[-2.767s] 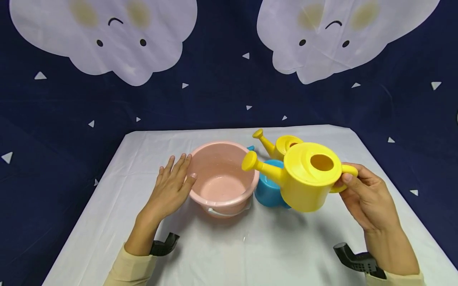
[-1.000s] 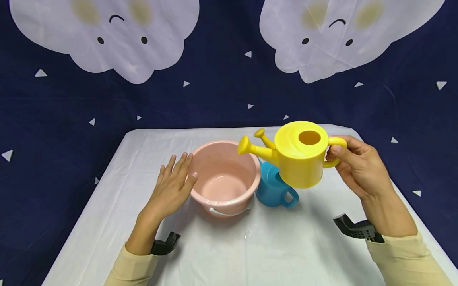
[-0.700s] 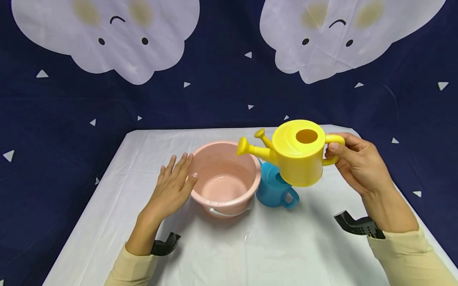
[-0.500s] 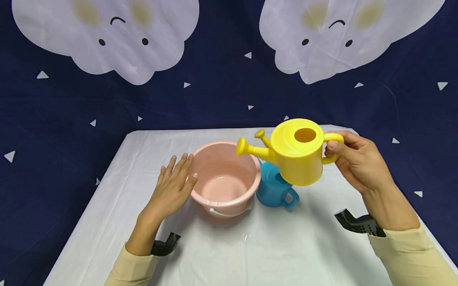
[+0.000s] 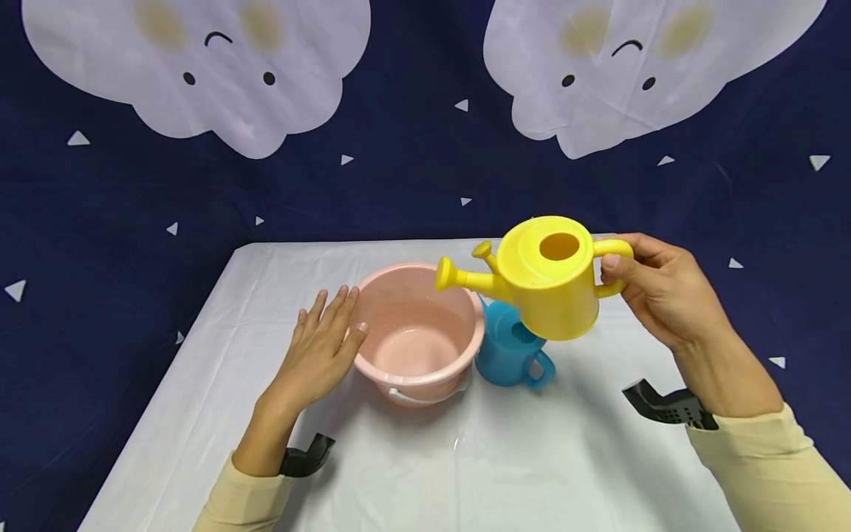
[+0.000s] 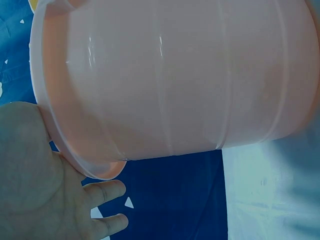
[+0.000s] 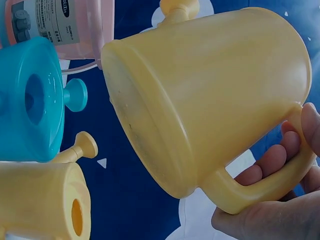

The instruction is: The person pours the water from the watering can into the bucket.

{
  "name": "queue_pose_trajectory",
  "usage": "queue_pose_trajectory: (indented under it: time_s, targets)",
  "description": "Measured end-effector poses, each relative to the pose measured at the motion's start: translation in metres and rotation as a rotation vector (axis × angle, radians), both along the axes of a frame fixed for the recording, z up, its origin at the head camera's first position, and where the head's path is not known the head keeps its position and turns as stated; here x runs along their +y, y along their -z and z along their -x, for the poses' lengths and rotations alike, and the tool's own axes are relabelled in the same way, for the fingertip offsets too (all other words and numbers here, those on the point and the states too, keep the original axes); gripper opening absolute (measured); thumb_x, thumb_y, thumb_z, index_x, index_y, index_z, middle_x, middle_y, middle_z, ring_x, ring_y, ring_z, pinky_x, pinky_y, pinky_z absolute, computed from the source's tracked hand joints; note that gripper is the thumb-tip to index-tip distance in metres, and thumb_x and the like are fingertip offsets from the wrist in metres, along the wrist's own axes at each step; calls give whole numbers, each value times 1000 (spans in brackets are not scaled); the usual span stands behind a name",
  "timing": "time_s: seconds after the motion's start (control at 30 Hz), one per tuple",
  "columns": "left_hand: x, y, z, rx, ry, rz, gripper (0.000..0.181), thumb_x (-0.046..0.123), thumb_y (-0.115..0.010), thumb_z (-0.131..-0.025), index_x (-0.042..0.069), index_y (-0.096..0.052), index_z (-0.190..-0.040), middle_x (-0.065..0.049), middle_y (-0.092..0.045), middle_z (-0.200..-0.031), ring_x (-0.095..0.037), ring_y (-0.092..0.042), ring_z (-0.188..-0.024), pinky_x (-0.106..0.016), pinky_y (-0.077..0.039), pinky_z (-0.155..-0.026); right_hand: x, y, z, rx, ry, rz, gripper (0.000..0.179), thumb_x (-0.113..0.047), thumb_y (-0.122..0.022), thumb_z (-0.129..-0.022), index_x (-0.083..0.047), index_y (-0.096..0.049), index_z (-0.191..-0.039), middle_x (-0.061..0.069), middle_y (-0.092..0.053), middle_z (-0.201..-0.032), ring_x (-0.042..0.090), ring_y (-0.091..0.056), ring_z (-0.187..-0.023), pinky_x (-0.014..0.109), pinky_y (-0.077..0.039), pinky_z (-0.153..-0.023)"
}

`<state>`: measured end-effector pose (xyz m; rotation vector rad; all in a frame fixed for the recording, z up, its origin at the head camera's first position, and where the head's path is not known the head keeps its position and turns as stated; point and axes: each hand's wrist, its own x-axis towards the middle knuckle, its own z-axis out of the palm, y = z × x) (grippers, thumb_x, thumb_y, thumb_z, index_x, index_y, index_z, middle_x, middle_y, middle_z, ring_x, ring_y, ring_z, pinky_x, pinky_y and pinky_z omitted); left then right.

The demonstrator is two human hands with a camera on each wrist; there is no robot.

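Observation:
My right hand [image 5: 665,292] grips the handle of a yellow watering can [image 5: 555,288], held in the air with its spout tipped toward a pink bucket [image 5: 415,377]. The spout's rose hangs over the bucket's right rim. In the right wrist view the fingers curl through the handle of the yellow watering can [image 7: 215,90]. My left hand [image 5: 315,355] lies with straight fingers against the bucket's left rim. The left wrist view shows its palm at the rim of the pink bucket [image 6: 170,75]. Only wet-looking specks show inside the bucket.
A blue watering can [image 5: 505,355] stands just right of the bucket. Behind the held can, a second yellow watering can [image 7: 40,200] is mostly hidden in the head view; only its spout shows. A white cloth [image 5: 399,480] covers the table, before a dark blue cloud-patterned backdrop [image 5: 425,148].
The right hand has raised the yellow watering can and shifted it back and slightly left, tilting the spout a little lower. The left hand and bucket stay put.

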<state>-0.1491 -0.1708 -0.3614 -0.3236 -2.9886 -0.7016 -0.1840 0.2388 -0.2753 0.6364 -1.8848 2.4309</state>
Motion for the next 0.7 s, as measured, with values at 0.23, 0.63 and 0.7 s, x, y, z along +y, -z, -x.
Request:
queue_pose_trajectory:
  time_s: [0.23,0.63,0.7]
  targets:
    - [0,2,-1,7,1,2,61,51,-24,-100,23,-12,-153,-6,-13,-160,-33,2,-148,-62,1,-115,0,-4,2,2,-10,-37,22,9,-51,-91,2,-66,-105,3,-65,-93,13,-56,-78,21,-51,-72]
    - [-1,3,-3,18,6,1,60,50,-25,-100,22,-13,-153,-7,-14,-160,-34,1,-148,-63,0,-115,-3,-10,4,48,-47,-61,22,10,-50,-91,4,-65,-104,5,-66,-94,14,-58,-85,22,-55,-72]
    - [-2,3,-3,19,6,0,60,50,-25,-100,22,-13,-153,-7,-14,-160,-34,1,-148,-62,0,-115,-3,-11,4,53,-51,-65,22,11,-50,-91,4,-65,-105,5,-67,-95,14,-59,-87,22,-55,-72]
